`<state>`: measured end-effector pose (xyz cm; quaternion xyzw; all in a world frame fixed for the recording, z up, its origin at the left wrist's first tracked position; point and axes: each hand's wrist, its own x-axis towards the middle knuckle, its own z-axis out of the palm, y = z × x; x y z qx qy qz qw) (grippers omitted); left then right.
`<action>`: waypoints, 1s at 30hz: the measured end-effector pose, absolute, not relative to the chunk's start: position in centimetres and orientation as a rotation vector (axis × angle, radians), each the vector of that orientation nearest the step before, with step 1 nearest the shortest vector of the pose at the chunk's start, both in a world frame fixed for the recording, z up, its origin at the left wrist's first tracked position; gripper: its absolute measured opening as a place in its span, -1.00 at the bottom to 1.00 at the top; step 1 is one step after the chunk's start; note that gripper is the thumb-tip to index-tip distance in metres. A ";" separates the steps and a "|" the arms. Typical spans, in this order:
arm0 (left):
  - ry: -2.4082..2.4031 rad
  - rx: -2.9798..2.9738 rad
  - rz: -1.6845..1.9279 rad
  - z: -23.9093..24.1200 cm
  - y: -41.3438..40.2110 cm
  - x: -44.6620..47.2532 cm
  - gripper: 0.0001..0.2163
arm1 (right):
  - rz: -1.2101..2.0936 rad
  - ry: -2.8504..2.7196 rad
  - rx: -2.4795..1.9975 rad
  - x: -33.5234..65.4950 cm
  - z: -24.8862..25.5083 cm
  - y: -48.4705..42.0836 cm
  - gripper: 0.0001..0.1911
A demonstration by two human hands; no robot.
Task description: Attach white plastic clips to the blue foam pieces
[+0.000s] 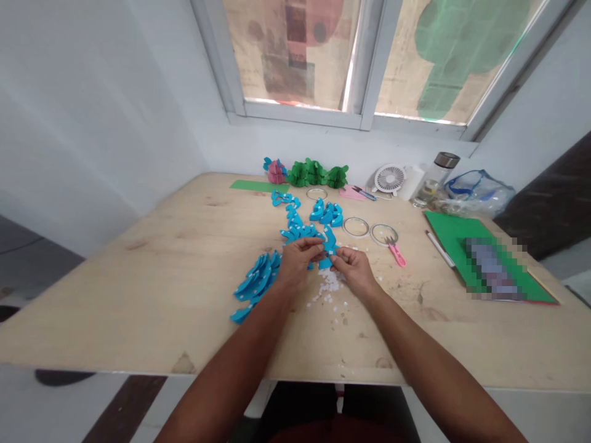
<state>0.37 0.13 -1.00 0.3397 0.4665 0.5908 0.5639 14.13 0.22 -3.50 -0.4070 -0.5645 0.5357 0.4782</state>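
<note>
"Blue paper cutout [329,236]: where is it held at this moment?"

"Over the middle of the tabletop [152,277], between the two hands. If it is taken as the centre of a clock dial, the left hand [295,261] is set at about 8 o'clock and the right hand [357,271] at about 4."

"And how are the fingers placed?"

"On the left, the cutout's edge is pinched between thumb and fingertips. On the right, its lower part is pinched in the same way, close to a white spot. Whether the tabletop is touched by the cutout cannot be told."

"What is seen around it?"

"White paper bits [330,283] are scattered at 6 o'clock, just below the hands. A layered blue stack [258,277] is laid at 8 o'clock, partly hidden by the left forearm. A blue row [301,232] is spread near 10 o'clock, and a blue cluster [327,213] is gathered at 12."

"Are any tools to be noted?"

"Pink-handled scissors [398,253] are placed at 3 o'clock, their blades overlapping a ring [384,244]. Farther out in that direction, a white pen [440,248] is laid beside a green sheet [455,237]. At 12 o'clock, near the wall, green paper ornaments [316,173] are lined up; a white fan [390,178] is stood between 1 and 2."
</note>
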 end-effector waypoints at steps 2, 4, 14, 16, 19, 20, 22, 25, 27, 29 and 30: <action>1.062 0.777 1.355 -1.0 0.2 0.3 -0.76 | 1.304 -1.375 -1.002 14.1 -3.5 0.2 -0.73; 1.046 0.777 1.317 -0.9 0.3 0.3 -0.77 | 1.298 -1.368 -1.009 14.2 -3.5 0.2 -0.73; 1.126 0.863 1.291 -0.9 0.2 0.0 -0.79 | 1.328 -1.376 -1.010 14.1 -3.5 0.2 -0.75; 1.104 0.838 1.309 -1.0 0.2 0.0 -0.80 | 1.330 -1.378 -1.010 14.1 -3.4 0.1 -0.75; 1.169 0.910 1.292 -0.7 0.1 0.0 -0.80 | 1.314 -1.367 -1.016 14.1 -3.4 0.2 -0.77; 1.225 0.976 1.286 -0.5 0.0 0.1 -0.80 | 1.302 -1.361 -1.024 14.2 -3.4 0.2 -0.77; 1.364 1.141 1.340 -0.3 -0.2 0.1 -0.79 | 1.270 -1.349 -1.053 14.3 -3.5 0.3 -0.77; 1.533 1.511 1.465 -0.5 -0.5 0.3 -0.83 | 1.211 -1.335 -1.106 14.4 -3.8 0.6 -0.77; 1.556 1.834 1.463 -0.9 -0.6 0.5 -0.87 | 1.169 -1.344 -1.128 14.5 -4.1 0.8 -0.78; 1.537 2.119 1.392 -1.4 -0.6 0.7 -0.86 | 1.128 -1.374 -1.145 14.5 -4.4 1.0 -0.78; 1.535 2.221 1.351 -1.6 -0.5 0.8 -0.86 | 1.102 -1.396 -1.154 14.5 -4.6 1.0 -0.79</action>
